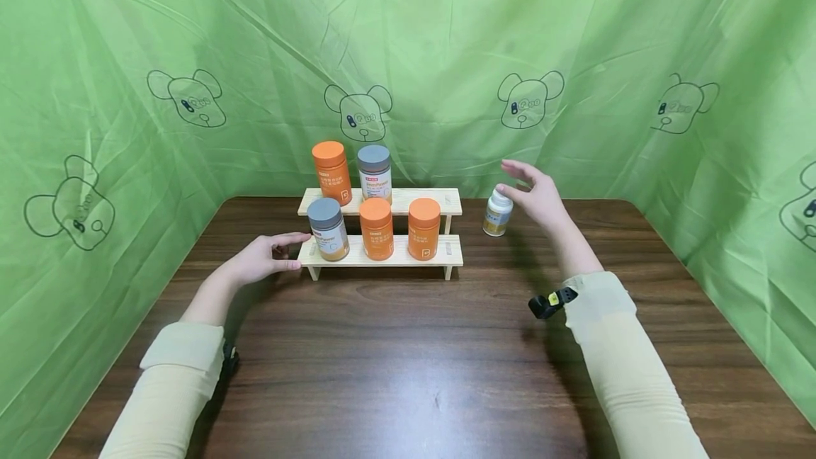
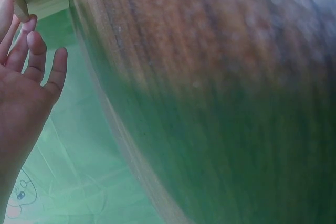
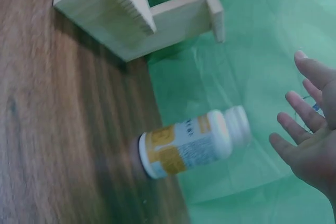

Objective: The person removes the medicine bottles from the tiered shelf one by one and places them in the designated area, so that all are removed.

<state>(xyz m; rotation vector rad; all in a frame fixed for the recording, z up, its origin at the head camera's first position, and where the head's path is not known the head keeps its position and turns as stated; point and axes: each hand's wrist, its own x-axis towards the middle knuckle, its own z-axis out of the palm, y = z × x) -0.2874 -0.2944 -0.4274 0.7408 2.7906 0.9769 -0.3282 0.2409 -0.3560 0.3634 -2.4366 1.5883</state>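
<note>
A two-step wooden rack bears jars on both steps. My left hand holds the left end of its lower step, thumb at the front and fingers at the side. In the left wrist view, the fingers reach the wood's edge; the thumb is partly cut off. To the right of the rack, a small white bottle with a yellow and white label stands upright on the table. My right hand hovers just above and beside its cap, fingers spread. The right wrist view has a gap between hand and bottle.
On the upper step stand an orange jar and a grey-lidded jar. The lower step carries another grey-lidded jar and two orange jars. A green curtain surrounds the dark wooden table.
</note>
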